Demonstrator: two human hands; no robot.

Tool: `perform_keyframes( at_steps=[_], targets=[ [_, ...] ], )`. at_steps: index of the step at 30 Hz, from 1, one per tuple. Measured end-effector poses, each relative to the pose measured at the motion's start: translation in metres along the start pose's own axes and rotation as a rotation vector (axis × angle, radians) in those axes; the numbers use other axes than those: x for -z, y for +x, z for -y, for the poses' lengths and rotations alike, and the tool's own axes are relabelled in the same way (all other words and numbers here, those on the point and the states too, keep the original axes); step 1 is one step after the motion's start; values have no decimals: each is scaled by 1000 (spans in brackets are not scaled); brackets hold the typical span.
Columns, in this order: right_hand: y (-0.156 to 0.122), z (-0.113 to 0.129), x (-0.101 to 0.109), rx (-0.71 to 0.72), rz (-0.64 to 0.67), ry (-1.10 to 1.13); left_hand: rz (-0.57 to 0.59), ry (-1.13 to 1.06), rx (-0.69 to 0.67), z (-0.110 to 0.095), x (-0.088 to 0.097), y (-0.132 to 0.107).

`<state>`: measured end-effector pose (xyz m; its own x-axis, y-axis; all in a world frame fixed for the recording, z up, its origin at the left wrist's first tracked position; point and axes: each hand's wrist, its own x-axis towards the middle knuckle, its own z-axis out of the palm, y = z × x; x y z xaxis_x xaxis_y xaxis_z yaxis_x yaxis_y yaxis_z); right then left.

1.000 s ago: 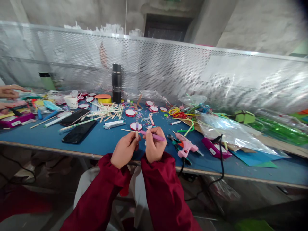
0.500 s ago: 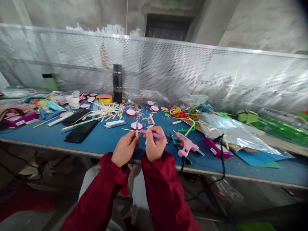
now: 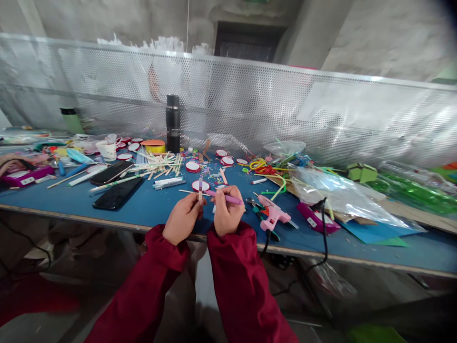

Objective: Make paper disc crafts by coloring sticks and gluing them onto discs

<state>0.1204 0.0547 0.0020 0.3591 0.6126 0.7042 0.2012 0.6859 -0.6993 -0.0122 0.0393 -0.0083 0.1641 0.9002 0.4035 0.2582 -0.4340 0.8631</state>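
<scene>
Near the table's front edge, my left hand [image 3: 183,216] is closed on a small flat wooden stick [image 3: 200,192], held upright, its upper part coloured purple. My right hand [image 3: 228,212] grips a purple marker pen [image 3: 230,198], its tip pointing left at the stick. Just behind the stick lies a white disc with a red rim [image 3: 195,186], partly covered by it. A thin wooden skewer [image 3: 187,191] lies left of the stick. To the right of my right hand rest a pink glue gun [image 3: 274,213] and pliers [image 3: 257,208].
Two dark phones [image 3: 119,193], white markers [image 3: 169,183] and a pile of wooden sticks [image 3: 160,164] lie left. A black bottle [image 3: 173,125] stands before the perforated metal screen [image 3: 235,100]. Rightward are a purple box [image 3: 317,220], plastic bags [image 3: 342,190] and blue paper [image 3: 374,232].
The whole view has shifted slightly. My hands keep the same hold on the stick and marker, with hardly any movement between them.
</scene>
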Motion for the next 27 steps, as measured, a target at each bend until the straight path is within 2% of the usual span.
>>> perform_keyframes(
  at_steps=[5,11,17,22,27],
  targets=[
    [0,-3,-2,6,41,20,-3,1,-16,0,0,1],
    [1,-8,-5,-1,-12,50,-13,20,-20,1,1,2],
    [3,-11,-6,34,27,44,-15,14,-31,3,1,2],
    [5,-16,-7,32,-13,9,-20,-2,-25,3,0,4],
    [6,-15,-9,43,30,39,-15,-16,-41,8,1,7]
  ],
)
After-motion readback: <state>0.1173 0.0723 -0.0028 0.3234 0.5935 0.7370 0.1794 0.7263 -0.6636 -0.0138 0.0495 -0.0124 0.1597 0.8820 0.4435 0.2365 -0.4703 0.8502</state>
